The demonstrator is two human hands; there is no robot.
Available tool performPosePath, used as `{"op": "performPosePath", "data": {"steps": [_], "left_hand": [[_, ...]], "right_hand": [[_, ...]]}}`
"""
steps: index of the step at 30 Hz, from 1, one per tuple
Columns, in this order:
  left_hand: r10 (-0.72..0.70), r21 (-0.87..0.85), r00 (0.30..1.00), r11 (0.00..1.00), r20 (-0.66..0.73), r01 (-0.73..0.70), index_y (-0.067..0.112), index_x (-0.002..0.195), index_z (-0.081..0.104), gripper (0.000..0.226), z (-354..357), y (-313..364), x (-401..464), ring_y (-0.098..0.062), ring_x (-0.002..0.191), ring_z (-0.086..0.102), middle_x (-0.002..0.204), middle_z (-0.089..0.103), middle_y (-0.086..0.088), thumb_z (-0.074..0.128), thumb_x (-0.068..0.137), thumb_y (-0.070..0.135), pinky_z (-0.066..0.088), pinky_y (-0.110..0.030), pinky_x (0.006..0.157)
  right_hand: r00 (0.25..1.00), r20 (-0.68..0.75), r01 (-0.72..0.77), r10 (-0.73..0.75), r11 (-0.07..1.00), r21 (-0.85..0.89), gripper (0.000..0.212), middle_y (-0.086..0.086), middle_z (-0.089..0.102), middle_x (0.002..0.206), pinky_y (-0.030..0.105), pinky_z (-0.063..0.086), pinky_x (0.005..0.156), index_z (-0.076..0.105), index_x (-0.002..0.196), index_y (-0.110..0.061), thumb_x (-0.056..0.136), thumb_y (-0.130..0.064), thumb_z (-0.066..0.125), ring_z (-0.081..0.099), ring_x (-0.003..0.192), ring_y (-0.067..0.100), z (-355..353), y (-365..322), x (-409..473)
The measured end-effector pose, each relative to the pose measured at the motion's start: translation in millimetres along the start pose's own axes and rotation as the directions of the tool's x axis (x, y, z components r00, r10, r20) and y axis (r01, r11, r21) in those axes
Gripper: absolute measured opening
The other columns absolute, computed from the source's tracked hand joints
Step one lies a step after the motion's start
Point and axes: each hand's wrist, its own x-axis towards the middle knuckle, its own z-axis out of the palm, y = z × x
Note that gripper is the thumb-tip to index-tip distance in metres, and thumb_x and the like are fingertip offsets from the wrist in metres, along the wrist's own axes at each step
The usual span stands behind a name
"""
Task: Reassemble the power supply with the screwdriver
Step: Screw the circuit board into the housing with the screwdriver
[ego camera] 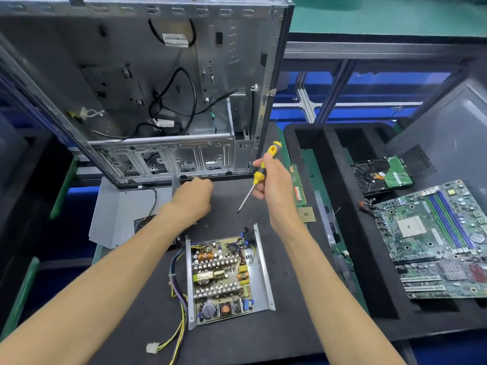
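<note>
Here, my right hand [274, 180] grips the yellow-and-black screwdriver [259, 175], fingers wrapped round its handle, tip angled down and to the left above the dark mat [284, 325]. My left hand [193, 198] is curled knuckles-up near the base of the open computer case [147, 83]; whether it pinches anything, I cannot tell. The power supply [224, 280], cover off and circuit board exposed, lies on the mat below and between both hands, touching neither.

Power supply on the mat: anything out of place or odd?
Yes: the power supply lies open, circuit board exposed, its cover set apart to the left. Right hand holds the screwdriver above the mat, touching nothing.
</note>
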Motion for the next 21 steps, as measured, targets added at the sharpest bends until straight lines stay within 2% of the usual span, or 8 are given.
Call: {"op": "performPosePath", "data": {"steps": [4, 9, 12, 14, 15, 17, 19, 21], "left_hand": [[0.004, 0.065, 1.0, 0.998, 0.017, -0.005, 0.002, 0.107, 0.061, 0.019, 2, 6, 1, -0.043, 0.106, 0.064, 0.114, 0.063, -0.022, 0.058, 0.088, -0.002, 0.042, -0.039, 0.071], [-0.025, 0.107, 1.0, 0.994, 0.01, 0.024, -0.003, 0.106, 0.061, 0.02, 8, 3, 1, -0.046, 0.106, 0.065, 0.112, 0.066, -0.025, 0.055, 0.087, -0.006, 0.049, -0.044, 0.077], [0.001, 0.097, 1.0, 0.995, 0.001, -0.001, 0.004, 0.092, 0.057, 0.009, 7, 2, -1, -0.046, 0.101, 0.066, 0.106, 0.066, -0.024, 0.058, 0.086, -0.002, 0.044, -0.041, 0.07], [-0.003, 0.068, 1.0, 0.998, -0.001, 0.003, 0.009, 0.078, 0.046, 0.02, 8, 1, -1, -0.045, 0.096, 0.066, 0.094, 0.065, -0.019, 0.063, 0.083, 0.001, 0.042, -0.038, 0.066], [-0.009, 0.047, 1.0, 0.999, -0.002, 0.009, 0.009, 0.072, 0.042, 0.025, 9, 0, -1, -0.043, 0.092, 0.067, 0.082, 0.061, -0.014, 0.064, 0.081, 0.002, 0.044, -0.037, 0.065], [-0.012, -0.04, 1.0, 0.999, -0.019, 0.011, 0.01, 0.065, 0.049, 0.022, 7, 0, -1, -0.039, 0.084, 0.068, 0.065, 0.051, -0.006, 0.067, 0.078, 0.006, 0.05, -0.036, 0.064], [-0.031, -0.223, 0.999, 0.975, -0.042, 0.021, 0.012, 0.066, 0.062, 0.016, 3, -2, -1, -0.028, 0.076, 0.067, 0.066, 0.061, -0.003, 0.073, 0.078, 0.011, 0.052, -0.032, 0.064], [-0.055, -0.433, 0.997, 0.901, -0.062, 0.023, 0.019, 0.063, 0.064, 0.021, -3, -2, -5, -0.014, 0.067, 0.064, 0.066, 0.067, 0.006, 0.079, 0.077, 0.014, 0.047, -0.025, 0.061]], "right_hand": [[0.996, 0.046, -0.074, 0.07, 0.993, 0.094, 0.03, -0.001, 0.044, 0.063, 0.026, 0.037, 0.042, 0.058, 0.096, -0.009, 0.109, -0.032, 0.043, 0.042, 0.048, 0.013, 5, 9, 4], [0.992, 0.057, -0.116, 0.111, 0.987, 0.108, 0.03, 0.0, 0.046, 0.063, 0.028, 0.044, 0.044, 0.058, 0.097, -0.008, 0.109, -0.031, 0.043, 0.045, 0.047, 0.014, 6, 15, 10], [0.99, 0.049, -0.14, 0.135, 0.983, 0.12, 0.032, 0.0, 0.05, 0.061, 0.029, 0.047, 0.046, 0.06, 0.096, -0.008, 0.109, -0.033, 0.043, 0.047, 0.046, 0.014, 7, 18, 14], [0.986, 0.042, -0.163, 0.159, 0.975, 0.148, 0.033, 0.0, 0.052, 0.058, 0.03, 0.048, 0.047, 0.062, 0.096, -0.008, 0.109, -0.033, 0.045, 0.048, 0.046, 0.015, 7, 20, 15], [0.985, 0.037, -0.173, 0.169, 0.971, 0.167, 0.034, -0.001, 0.054, 0.056, 0.03, 0.048, 0.047, 0.062, 0.096, -0.007, 0.109, -0.033, 0.045, 0.049, 0.046, 0.015, 7, 21, 16], [0.983, 0.022, -0.185, 0.184, 0.961, 0.208, 0.033, -0.001, 0.055, 0.055, 0.03, 0.048, 0.047, 0.062, 0.095, -0.007, 0.109, -0.032, 0.045, 0.05, 0.045, 0.014, 6, 21, 16], [0.981, 0.003, -0.188, 0.194, 0.945, 0.269, 0.033, -0.001, 0.053, 0.053, 0.029, 0.047, 0.045, 0.061, 0.093, -0.007, 0.109, -0.031, 0.045, 0.049, 0.044, 0.014, 5, 20, 16], [0.981, -0.027, -0.171, 0.192, 0.924, 0.341, 0.033, 0.0, 0.051, 0.053, 0.028, 0.047, 0.044, 0.061, 0.09, -0.008, 0.109, -0.03, 0.046, 0.049, 0.044, 0.014, 3, 18, 15]]}}
